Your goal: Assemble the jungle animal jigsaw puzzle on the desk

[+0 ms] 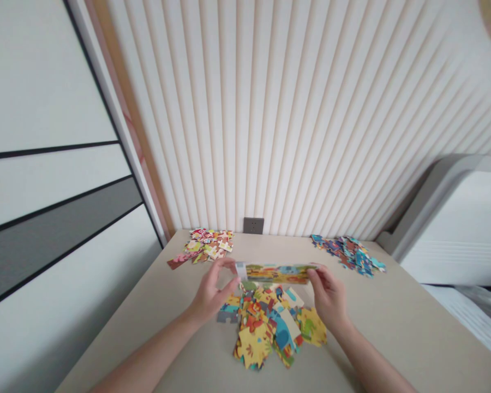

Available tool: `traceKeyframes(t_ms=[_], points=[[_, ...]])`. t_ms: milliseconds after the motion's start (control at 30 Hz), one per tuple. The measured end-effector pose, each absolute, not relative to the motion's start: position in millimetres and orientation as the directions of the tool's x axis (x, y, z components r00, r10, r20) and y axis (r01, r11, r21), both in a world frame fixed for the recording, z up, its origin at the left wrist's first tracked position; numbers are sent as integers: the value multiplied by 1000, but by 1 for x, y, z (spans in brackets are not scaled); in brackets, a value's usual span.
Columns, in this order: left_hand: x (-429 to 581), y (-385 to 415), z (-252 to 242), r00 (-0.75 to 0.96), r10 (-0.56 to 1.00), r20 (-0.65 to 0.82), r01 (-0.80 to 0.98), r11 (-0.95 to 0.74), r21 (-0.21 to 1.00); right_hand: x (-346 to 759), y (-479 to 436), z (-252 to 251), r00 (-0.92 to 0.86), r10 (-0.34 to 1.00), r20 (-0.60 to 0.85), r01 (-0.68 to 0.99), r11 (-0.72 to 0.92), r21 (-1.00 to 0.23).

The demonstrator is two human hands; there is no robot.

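A thin, colourful picture card is stretched level between my hands, tilted so that its printed face looks narrow; it is blurred. My left hand has thumb and fingers closed about its pale left end. At the other end, my right hand pinches the card with the thumb in front. Below the card lies a heaped pile of jigsaw puzzle pieces, mostly yellow with blue, orange and green animal prints. Some pieces are overlapped, and the card hides a little of the pile's far edge.
Pink, yellow and red puzzle pieces lie at the table's back left. A blue and brown pile sits at the back right. Beyond the table rises a ribbed wall with a dark socket. A white panelled surface stands left.
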State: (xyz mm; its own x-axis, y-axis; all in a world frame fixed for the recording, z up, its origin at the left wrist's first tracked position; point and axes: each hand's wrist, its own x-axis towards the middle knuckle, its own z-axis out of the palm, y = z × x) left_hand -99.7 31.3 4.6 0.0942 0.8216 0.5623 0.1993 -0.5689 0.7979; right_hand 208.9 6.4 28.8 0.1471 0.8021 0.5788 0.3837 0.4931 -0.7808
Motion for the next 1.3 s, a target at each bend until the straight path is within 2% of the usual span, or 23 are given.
traceKeyframes(t_ms=[67,167,267,367,500,733,933,1300], points=[[-99,31,3,236,844,481,215,-528,821,205,7,27,200,853,483,279,423,-862],[-97,35,-4,254,906,337,224,-394,891,202,11,22,59,922,384,193,366,-910],[-95,43,-14,182,961,208,112,-230,967,206,20,9,-139,955,261,280,291,-915],[-92,51,-19,209,966,149,-20,-148,989,213,32,-4,-149,972,183,382,227,-896],[-89,54,-16,154,974,168,-126,-150,981,225,46,-12,-54,971,235,423,235,-875],[-90,52,-12,125,978,168,-72,-160,985,242,82,-14,113,950,292,478,206,-854],[-92,52,-17,259,953,157,-74,-143,987,236,137,-18,170,928,331,725,110,-680],[-95,48,-9,356,924,142,-53,-131,990,235,187,-31,220,920,325,867,-31,-498]])
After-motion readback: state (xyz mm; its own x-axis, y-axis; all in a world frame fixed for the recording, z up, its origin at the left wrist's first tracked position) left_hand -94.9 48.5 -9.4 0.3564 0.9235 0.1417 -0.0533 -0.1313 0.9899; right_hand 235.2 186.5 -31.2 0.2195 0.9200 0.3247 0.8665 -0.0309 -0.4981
